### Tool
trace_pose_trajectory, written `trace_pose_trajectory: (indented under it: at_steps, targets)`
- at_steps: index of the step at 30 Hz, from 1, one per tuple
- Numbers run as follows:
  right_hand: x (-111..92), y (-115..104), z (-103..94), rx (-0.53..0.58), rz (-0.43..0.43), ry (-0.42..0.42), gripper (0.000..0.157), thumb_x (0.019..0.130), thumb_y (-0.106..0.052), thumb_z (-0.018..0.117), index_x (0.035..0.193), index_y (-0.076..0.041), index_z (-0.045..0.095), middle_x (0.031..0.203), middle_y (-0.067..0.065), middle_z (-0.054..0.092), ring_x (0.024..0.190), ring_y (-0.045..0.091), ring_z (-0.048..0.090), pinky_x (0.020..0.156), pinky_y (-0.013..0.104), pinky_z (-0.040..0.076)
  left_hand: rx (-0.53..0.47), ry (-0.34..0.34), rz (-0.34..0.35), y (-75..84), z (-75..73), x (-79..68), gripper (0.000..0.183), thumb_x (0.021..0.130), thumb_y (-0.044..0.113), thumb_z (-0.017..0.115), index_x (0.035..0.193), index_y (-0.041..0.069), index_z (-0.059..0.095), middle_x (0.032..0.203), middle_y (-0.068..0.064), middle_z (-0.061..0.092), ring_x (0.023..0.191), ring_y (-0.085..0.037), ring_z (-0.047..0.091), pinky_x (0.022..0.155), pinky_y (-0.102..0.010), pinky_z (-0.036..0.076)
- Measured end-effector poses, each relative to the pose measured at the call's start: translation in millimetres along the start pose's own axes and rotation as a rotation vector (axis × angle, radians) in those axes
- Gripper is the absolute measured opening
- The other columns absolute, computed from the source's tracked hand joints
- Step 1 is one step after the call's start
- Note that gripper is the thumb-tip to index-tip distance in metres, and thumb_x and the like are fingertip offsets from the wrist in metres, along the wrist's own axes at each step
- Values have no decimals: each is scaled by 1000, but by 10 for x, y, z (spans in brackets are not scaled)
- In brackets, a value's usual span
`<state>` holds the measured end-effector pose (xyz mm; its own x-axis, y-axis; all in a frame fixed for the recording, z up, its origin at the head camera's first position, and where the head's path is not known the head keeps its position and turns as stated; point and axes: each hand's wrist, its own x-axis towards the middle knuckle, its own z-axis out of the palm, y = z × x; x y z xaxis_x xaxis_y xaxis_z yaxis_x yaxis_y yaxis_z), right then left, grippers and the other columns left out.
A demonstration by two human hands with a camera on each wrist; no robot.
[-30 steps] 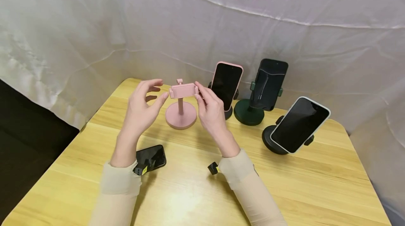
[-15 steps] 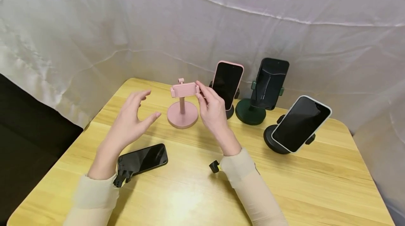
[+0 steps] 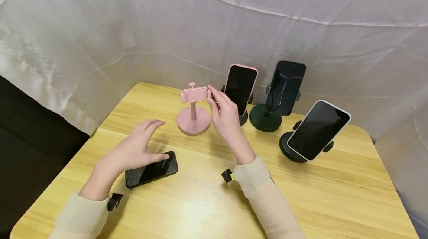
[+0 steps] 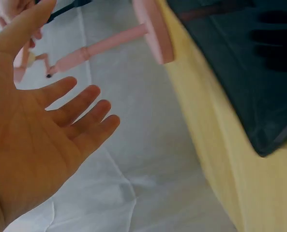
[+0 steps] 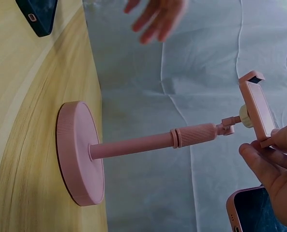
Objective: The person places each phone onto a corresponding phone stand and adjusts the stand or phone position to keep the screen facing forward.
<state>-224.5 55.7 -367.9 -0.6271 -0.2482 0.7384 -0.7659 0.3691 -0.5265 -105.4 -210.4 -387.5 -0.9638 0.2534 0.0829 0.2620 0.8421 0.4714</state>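
A pink phone stand point(image 3: 194, 123) with a round base stands at the back of the table, its clamp point(image 3: 195, 94) holding nothing. My right hand point(image 3: 226, 116) pinches the right end of this clamp between thumb and fingers, as the right wrist view shows at the clamp's lower jaw. Over a black phone point(image 3: 152, 174) lying flat on the table, my left hand point(image 3: 135, 151) hovers with fingers spread and thumb apart, holding nothing. Its thumb overlaps the phone's far right corner in the head view. In the left wrist view the palm point(image 4: 37, 140) faces the camera, fingers relaxed.
Right of the pink stand, a pink-cased phone point(image 3: 240, 88), a black phone point(image 3: 285, 88) on a green stand point(image 3: 265, 118) and a white-edged phone point(image 3: 318, 131) on a black stand point(image 3: 290, 151) are propped up. A pale curtain point(image 3: 214, 23) hangs behind the wooden table point(image 3: 200, 202).
My left hand has left the pink stand's clamp area and come down and leftward, over the flat black phone. The right hand keeps its grip on the clamp.
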Motion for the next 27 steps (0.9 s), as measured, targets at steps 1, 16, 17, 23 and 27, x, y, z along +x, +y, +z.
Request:
trace_pose_trajectory:
  at_steps: [1, 16, 17, 23, 27]
  targets:
    - [1, 0, -1, -1, 1, -1, 35, 103, -4, 63, 137, 5, 65, 113, 21, 71, 80, 26, 66, 70, 36, 58, 7, -20, -5, -10, 26, -19, 101, 80, 47, 89, 157, 6, 39, 155, -18, 42, 142, -42, 40, 109, -65, 41]
    - [8, -3, -14, -4, -3, -5, 35, 103, -4, 63, 137, 5, 64, 113, 21, 71, 79, 26, 66, 70, 36, 58, 132, -212, -64, -47, 321, -106, 93, 67, 45, 97, 141, 4, 59, 128, -11, 59, 116, -33, 58, 90, -54, 55]
    - [6, -4, -14, -2, 0, -8, 35, 103, -4, 63, 137, 5, 64, 113, 21, 71, 80, 26, 66, 71, 36, 58, 139, -220, -70, -48, 331, -106, 91, 65, 44, 98, 138, 5, 61, 125, -10, 59, 112, -30, 58, 89, -52, 55]
    - [0, -11, -15, 3, 9, -19, 36, 104, -4, 62, 138, 4, 64, 115, 21, 71, 82, 27, 66, 71, 36, 58, 159, -257, -96, -45, 361, -107, 81, 62, 40, 100, 129, 8, 66, 112, -5, 56, 95, -22, 53, 77, -44, 54]
    - [3, -15, -14, 0, 11, -23, 36, 104, -4, 62, 138, 4, 63, 115, 21, 71, 82, 26, 67, 72, 36, 58, 170, -276, -103, -38, 358, -90, 81, 63, 37, 100, 129, 6, 65, 110, -6, 56, 92, -21, 54, 74, -43, 54]
